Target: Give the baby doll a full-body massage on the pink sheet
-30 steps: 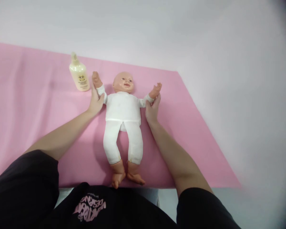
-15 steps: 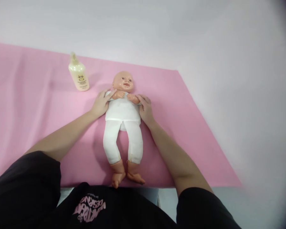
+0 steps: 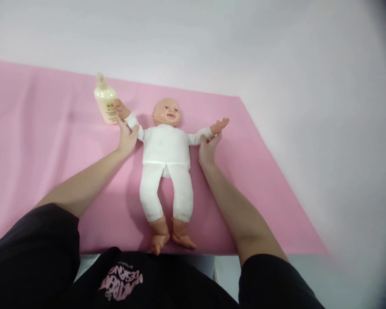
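- Baby doll lies on its back on the pink mat, head toward the far edge, feet at the near edge close to the person's torso. It wears a white top and white leggings; bare head, hands and feet.
- Doll's arms are stretched out sideways and slightly upward, away from the trunk.
- Left hand grips the doll's sleeved forearm on the left side, just below the doll's wrist; fingers wrapped round the sleeve, thumb on the near side.
- Right hand grips the doll's other forearm near its wrist; fingers curled up round the sleeve. The doll's open palm sticks out beyond the fingertips.
- Both of the person's forearms are bare, reaching forward from black sleeves; a black shirt with pink lettering fills the bottom of the view.
- Cream-coloured lotion bottle stands upright on the mat at far left of the doll. The doll's raised hand overlaps its lower edge in the view; actual contact cannot be told.
- Pale wall behind the mat.
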Available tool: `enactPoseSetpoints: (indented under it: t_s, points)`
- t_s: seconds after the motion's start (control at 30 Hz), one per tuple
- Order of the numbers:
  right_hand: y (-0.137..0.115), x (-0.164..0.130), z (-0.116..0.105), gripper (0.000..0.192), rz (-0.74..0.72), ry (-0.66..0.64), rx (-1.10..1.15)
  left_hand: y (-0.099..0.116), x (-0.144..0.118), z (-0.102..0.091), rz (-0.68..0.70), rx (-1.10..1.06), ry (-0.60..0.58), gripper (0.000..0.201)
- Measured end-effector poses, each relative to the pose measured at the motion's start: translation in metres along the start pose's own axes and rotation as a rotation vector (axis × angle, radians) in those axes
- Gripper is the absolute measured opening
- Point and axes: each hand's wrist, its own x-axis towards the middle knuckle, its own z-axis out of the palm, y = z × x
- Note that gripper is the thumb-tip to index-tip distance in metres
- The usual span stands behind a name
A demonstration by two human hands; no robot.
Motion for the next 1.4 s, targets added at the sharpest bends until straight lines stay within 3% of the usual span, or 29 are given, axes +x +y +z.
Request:
enactPoseSetpoints:
  t_s: [0.13, 0.23, 0.3, 0.47, 0.6, 0.7, 0.87, 0.97, 1.1, 1.23, 1.4]
  points:
    - [0.016, 0.007, -0.006, 0.085, 0.135, 0.134, 0.068, -0.014, 0.009, -0.009, -0.082, -0.037, 0.181, 0.096]
    - [0.007, 0.007, -0.007, 0.080, 0.063, 0.145, 0.062, -0.011, 0.011, -0.011, -0.060, -0.038, 0.240, 0.100]
    - [-0.008, 0.004, -0.006, 0.077, -0.040, 0.099, 0.032, -0.003, 0.008, -0.009, -0.006, 0.008, 0.218, 0.099]
    - [-0.043, -0.010, 0.002, 0.069, -0.227, -0.121, -0.063, 0.023, -0.003, -0.002, 0.174, 0.150, -0.021, 0.085]
    - [-0.048, -0.017, 0.007, 0.047, -0.340, -0.293, -0.210, 0.034, -0.007, 0.003, 0.272, 0.289, -0.259, 0.065]
    - [-0.047, -0.017, 0.009, 0.042, -0.418, -0.436, -0.290, 0.035, -0.006, 0.008, 0.341, 0.407, -0.391, 0.053]
    - [-0.047, -0.016, 0.009, 0.046, -0.440, -0.494, -0.320, 0.034, -0.006, 0.013, 0.342, 0.450, -0.444, 0.050]
    - [-0.047, -0.017, 0.009, 0.044, -0.403, -0.439, -0.302, 0.033, -0.008, 0.011, 0.309, 0.399, -0.374, 0.053]
    - [-0.044, -0.015, 0.007, 0.062, -0.304, -0.216, -0.180, 0.026, -0.008, 0.006, 0.216, 0.206, -0.133, 0.076]
    - [-0.024, -0.004, 0.002, 0.076, -0.207, -0.055, -0.045, 0.003, 0.000, 0.001, 0.071, 0.063, 0.094, 0.086]
    - [0.021, 0.012, -0.004, 0.074, 0.141, 0.200, 0.101, -0.030, 0.013, -0.010, -0.147, -0.091, 0.254, 0.087]
